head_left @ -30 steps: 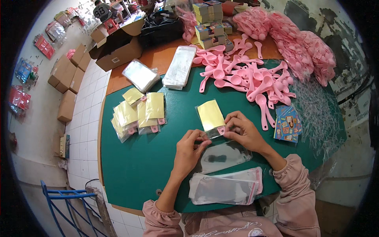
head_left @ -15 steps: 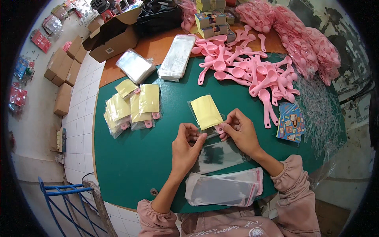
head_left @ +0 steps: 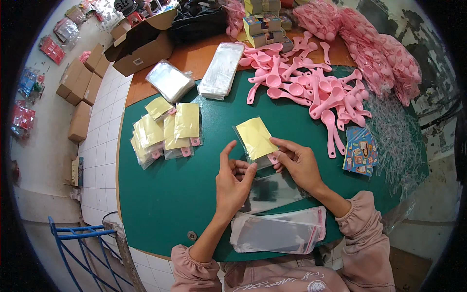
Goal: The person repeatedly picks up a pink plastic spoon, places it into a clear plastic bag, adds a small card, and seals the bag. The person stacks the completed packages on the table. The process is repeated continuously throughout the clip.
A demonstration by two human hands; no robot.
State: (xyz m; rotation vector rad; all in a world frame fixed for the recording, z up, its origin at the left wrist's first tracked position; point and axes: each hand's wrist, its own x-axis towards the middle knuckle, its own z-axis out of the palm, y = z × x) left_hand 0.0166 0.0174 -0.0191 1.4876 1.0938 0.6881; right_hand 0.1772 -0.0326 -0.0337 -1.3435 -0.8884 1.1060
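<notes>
In front of me is a clear plastic bag with a yellow card (head_left: 254, 137) inside and a pink spoon handle end (head_left: 273, 158) at its lower right. My right hand (head_left: 302, 168) pinches this bag at the lower right corner, thumb over the handle end. At the bag's lower left, my left hand (head_left: 233, 182) has its index finger raised and its thumb apart, close to the bag's edge. Under my hands lies a loose clear bag (head_left: 272, 193). Closer to me is a stack of clear bags (head_left: 277, 231) with a pink-edged strip.
Filled bags with yellow cards (head_left: 186, 121) lie at left. Behind them stand two stacks of clear bags (head_left: 169, 82). Pink spoons (head_left: 311, 87) are heaped at the back right, near blue printed cards (head_left: 361, 151) and clear plastic strips (head_left: 396, 141). A blue metal frame (head_left: 82, 234) stands left of the table.
My left index finger has lifted off the bag's lower left and straightened. My right index finger has stretched onto the yellow card's corner. The bag stays in nearly the same place.
</notes>
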